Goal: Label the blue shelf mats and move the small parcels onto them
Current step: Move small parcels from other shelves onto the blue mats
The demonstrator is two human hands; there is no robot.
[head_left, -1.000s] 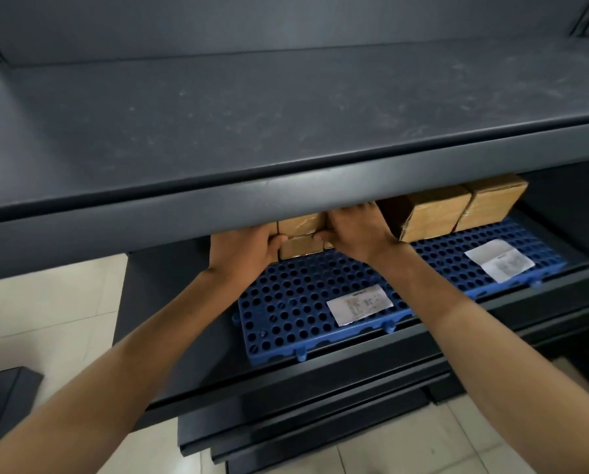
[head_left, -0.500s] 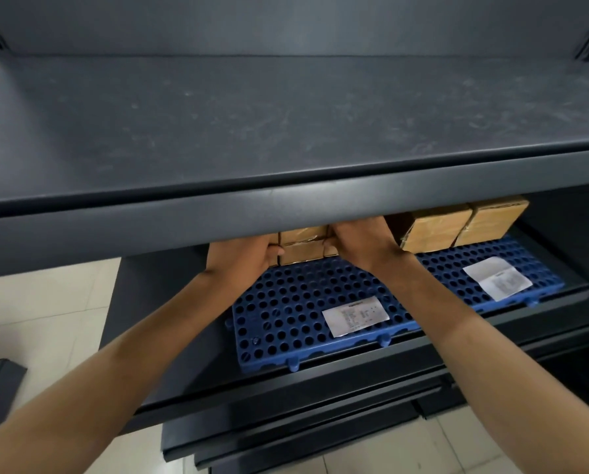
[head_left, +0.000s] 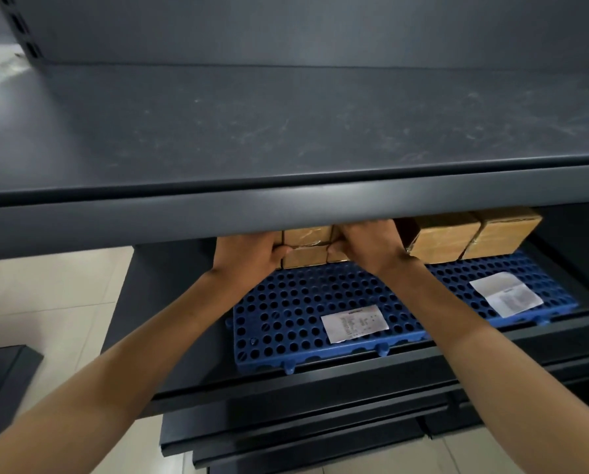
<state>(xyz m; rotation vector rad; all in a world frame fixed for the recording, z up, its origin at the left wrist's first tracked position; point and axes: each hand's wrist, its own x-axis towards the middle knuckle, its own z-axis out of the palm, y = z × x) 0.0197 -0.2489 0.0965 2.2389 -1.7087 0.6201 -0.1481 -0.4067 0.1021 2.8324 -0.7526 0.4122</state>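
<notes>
Head view: left hand (head_left: 248,251) and right hand (head_left: 368,244) clasp a stack of small parcels (head_left: 306,249) between them, above the blue mat (head_left: 286,319); larger parcels (head_left: 471,237) sit just beyond the right hand.

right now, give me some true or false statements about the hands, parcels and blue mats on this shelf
1. Both hands, left hand and right hand, hold a stack of small parcels. True.
2. The stack sits on the upper shelf. False: it is over the left blue mat, under that shelf.
3. Each mat carries a white label. True: the right blue mat carries a second label.
4. The right mat holds no parcels. False: two taped brown parcels stand at its back.
</notes>
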